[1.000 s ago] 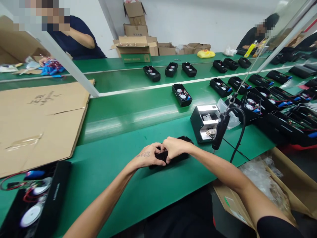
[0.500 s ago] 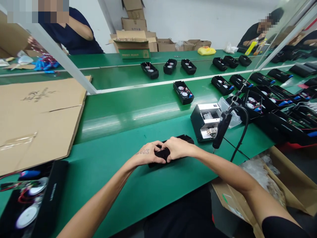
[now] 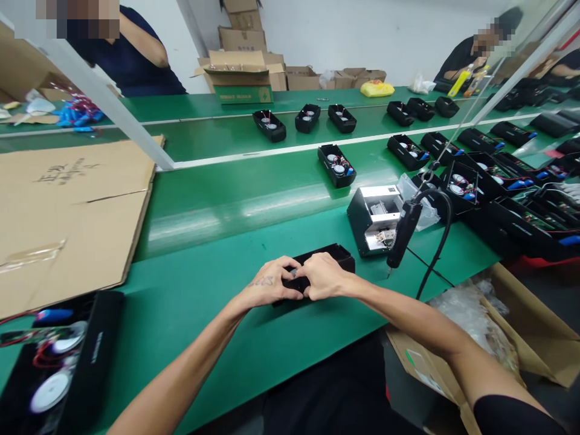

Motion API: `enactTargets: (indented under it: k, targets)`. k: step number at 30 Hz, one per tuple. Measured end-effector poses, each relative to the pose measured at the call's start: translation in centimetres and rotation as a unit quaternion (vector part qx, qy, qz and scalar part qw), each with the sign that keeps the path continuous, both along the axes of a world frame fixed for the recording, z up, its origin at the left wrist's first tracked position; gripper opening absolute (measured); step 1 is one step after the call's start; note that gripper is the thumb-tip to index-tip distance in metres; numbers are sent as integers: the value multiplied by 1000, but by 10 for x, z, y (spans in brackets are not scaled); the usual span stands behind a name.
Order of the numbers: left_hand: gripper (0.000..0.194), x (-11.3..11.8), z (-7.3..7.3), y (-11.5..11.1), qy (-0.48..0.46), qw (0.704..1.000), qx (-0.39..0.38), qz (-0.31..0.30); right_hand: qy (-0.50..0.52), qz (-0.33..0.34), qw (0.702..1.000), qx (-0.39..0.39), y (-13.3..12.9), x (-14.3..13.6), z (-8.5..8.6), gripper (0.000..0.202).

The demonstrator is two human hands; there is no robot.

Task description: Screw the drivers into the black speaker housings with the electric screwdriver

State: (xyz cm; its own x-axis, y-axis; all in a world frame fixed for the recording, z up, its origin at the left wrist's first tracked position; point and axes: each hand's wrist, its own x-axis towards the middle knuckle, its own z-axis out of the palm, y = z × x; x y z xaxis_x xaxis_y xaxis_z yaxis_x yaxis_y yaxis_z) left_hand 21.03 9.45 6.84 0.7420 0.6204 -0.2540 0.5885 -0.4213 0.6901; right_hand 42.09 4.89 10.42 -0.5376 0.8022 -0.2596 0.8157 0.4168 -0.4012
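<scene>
A black open casing (image 3: 338, 255) lies at a slant on the green bench mat (image 3: 199, 338), in front of my body. Both hands meet over its left part. My left hand (image 3: 273, 281) wraps its bent fingers around the left end, thumb at the near wall. From the right, my right hand (image 3: 321, 276) reaches in with curled fingers, also gripping the casing. Between the fingertips a small greyish part shows inside; too little of it is visible to name. Just beyond the casing, to the right, stands a black and silver machine (image 3: 375, 219).
A black electric screwdriver (image 3: 405, 234) hangs right of my hands. Casings with speakers sit at left (image 3: 97, 356), on the belt (image 3: 336, 165) and piled at right. A cardboard sheet (image 3: 67, 217) lies left. Two people sit across. An open carton (image 3: 534, 326) stands lower right.
The view has shifted slightly. My right hand has moved a little over the casing, and a small greyish part now shows between my fingertips. Both hands stay on the casing.
</scene>
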Motion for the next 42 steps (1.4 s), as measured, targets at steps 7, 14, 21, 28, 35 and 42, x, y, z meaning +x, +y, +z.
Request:
enactTargets:
  k: [7, 14, 21, 28, 35, 42]
  targets:
    - [19, -1, -6, -22, 0, 995, 97, -24, -17, 31, 999, 33, -26, -1, 1, 37]
    - [7, -4, -28, -67, -23, 962, 270, -31, 210, -160, 957, 120, -73, 57, 2, 37]
    - [14, -7, -38, -81, -35, 939, 341, -30, 150, -5, 982, 114, -84, 38, -23, 27]
    - [12, 0, -18, -53, -12, 982, 188, -13, -13, 44, 997, 55, -51, 3, -12, 26]
    - [27, 4, -5, -15, 6, 997, 75, 2, -23, 20, 1000, -5, -18, 1, 11, 35]
    - [30, 4, 3, -8, -1, 999, 27, 19, -19, -1, 1000, 4, -10, -2, 6, 39]
